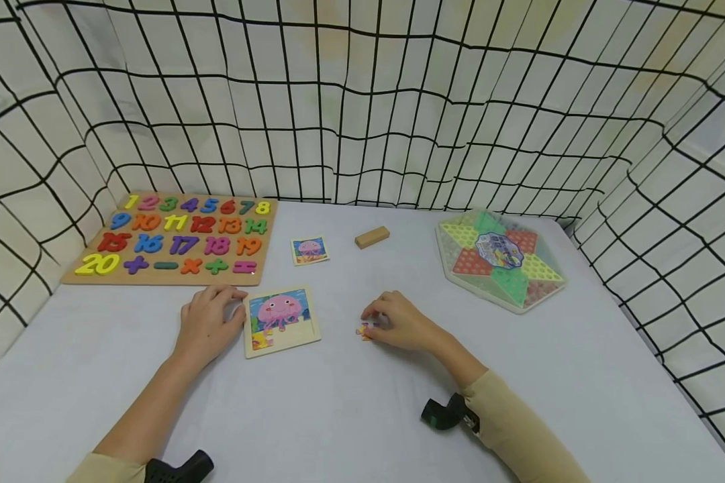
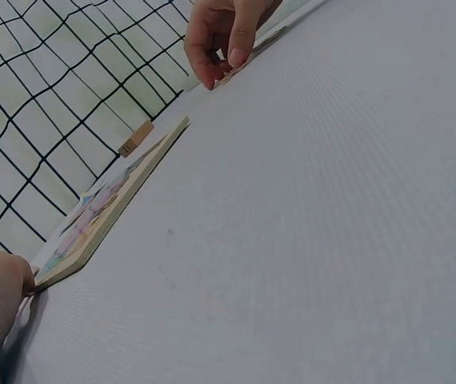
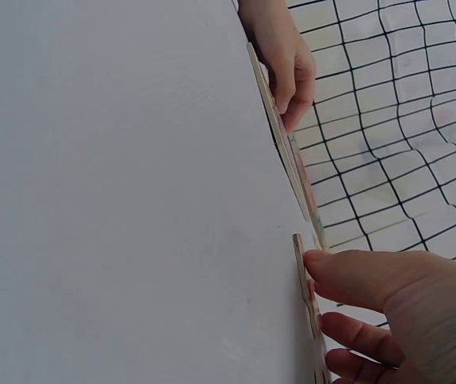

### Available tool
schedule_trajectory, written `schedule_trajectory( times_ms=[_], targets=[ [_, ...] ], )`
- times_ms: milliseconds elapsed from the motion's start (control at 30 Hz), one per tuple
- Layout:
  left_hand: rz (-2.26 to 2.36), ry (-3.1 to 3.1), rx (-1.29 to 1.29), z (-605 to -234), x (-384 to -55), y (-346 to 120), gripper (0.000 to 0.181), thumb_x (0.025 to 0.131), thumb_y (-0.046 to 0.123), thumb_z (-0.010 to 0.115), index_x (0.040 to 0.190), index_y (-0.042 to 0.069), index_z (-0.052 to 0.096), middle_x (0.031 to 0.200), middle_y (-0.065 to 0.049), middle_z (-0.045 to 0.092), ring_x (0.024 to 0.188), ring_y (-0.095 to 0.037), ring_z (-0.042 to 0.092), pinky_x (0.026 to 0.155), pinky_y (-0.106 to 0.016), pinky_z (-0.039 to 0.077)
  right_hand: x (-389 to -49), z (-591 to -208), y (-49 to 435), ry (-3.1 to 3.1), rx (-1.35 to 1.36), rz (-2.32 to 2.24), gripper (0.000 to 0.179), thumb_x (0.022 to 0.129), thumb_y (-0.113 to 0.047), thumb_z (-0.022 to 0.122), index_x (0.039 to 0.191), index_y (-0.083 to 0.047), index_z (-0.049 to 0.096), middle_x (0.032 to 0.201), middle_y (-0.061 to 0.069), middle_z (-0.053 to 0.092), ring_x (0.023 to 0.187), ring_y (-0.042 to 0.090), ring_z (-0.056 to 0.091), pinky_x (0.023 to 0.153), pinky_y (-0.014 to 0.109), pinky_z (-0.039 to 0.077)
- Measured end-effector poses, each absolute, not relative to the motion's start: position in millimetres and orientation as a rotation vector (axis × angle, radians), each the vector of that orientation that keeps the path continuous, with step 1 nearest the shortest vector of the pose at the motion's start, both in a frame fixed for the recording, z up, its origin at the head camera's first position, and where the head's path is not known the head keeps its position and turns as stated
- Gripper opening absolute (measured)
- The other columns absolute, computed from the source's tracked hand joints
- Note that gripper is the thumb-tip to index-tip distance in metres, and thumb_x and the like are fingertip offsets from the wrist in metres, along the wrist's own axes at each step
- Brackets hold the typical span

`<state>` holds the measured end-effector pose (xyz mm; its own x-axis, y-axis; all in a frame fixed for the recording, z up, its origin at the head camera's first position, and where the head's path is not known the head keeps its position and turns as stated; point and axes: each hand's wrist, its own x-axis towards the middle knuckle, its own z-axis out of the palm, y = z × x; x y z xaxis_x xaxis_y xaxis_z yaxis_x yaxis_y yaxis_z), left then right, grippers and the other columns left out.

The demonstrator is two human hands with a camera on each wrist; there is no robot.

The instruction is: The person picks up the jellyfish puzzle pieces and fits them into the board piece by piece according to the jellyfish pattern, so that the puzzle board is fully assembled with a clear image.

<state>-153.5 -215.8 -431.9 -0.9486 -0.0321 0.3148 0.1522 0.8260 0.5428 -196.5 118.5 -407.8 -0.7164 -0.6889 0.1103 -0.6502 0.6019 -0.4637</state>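
Observation:
A square wooden jigsaw puzzle (image 1: 282,318) lies on the white table with a pink octopus picture; its lower right part shows bare wood. My left hand (image 1: 210,320) grips its left edge, thumb at the side and fingers at the upper left corner. To the right, my right hand (image 1: 401,322) pinches a small colourful puzzle piece (image 1: 365,331) at the table surface, partly hidden under the fingers. In the right wrist view the thumb rests on the thin piece (image 3: 305,280), with the fingertips beside it. The left wrist view shows the puzzle's pale frame edge (image 2: 124,200) lying flat.
Behind the puzzle lie a small octopus picture card (image 1: 309,251) and a wooden block (image 1: 372,237). A number board (image 1: 175,243) stands at the back left, a hexagonal star-pattern game box (image 1: 500,260) at the back right. Black netting (image 1: 338,107) borders the table.

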Motion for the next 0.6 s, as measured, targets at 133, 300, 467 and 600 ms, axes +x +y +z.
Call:
schedule_trajectory(
  times_ms=[133,300,467,600],
  targets=[
    [-0.836,-2.701,-0.087,-432.3,-153.8,-215.8,0.02,0.085,0.01,0.058,0.102,0.002,0.062,0.114,-0.019,0.05,0.112,-0.043,0.038,0.086,-0.059,0.024,-193.6,-407.0,121.5,2.732,-1.148,-0.745,0.019,0.081,-0.018,0.068,0.099,-0.012,0.066,0.092,-0.002,0.056,0.088,0.014,0.046,0.077,0.029,0.038],
    [-0.836,-2.704,-0.085,-432.7,-154.0,-216.0,0.02,0.085,0.01,0.058,0.102,0.002,0.062,0.114,-0.019,0.05,0.112,-0.043,0.038,0.086,-0.059,0.024,-191.8,-407.0,123.2,2.724,-1.166,-0.749,0.021,0.079,-0.022,0.071,0.097,-0.013,0.066,0.088,-0.004,0.056,0.084,0.012,0.045,0.074,0.028,0.037],
    [-0.834,-2.707,-0.078,-433.0,-153.7,-216.2,0.02,0.084,0.01,0.058,0.102,0.003,0.062,0.114,-0.019,0.05,0.111,-0.043,0.038,0.087,-0.059,0.024,-191.5,-407.3,123.5,2.724,-1.17,-0.743,0.023,0.077,-0.023,0.073,0.096,-0.013,0.066,0.086,-0.005,0.056,0.083,0.011,0.045,0.073,0.026,0.037],
    [-0.834,-2.706,-0.077,-432.8,-153.7,-216.2,0.02,0.085,0.01,0.058,0.103,0.003,0.062,0.115,-0.019,0.05,0.111,-0.042,0.038,0.087,-0.059,0.023,-191.6,-407.2,124.0,2.717,-1.184,-0.748,0.022,0.078,-0.022,0.073,0.096,-0.012,0.064,0.087,-0.005,0.055,0.084,0.011,0.045,0.074,0.027,0.037]
  ],
)
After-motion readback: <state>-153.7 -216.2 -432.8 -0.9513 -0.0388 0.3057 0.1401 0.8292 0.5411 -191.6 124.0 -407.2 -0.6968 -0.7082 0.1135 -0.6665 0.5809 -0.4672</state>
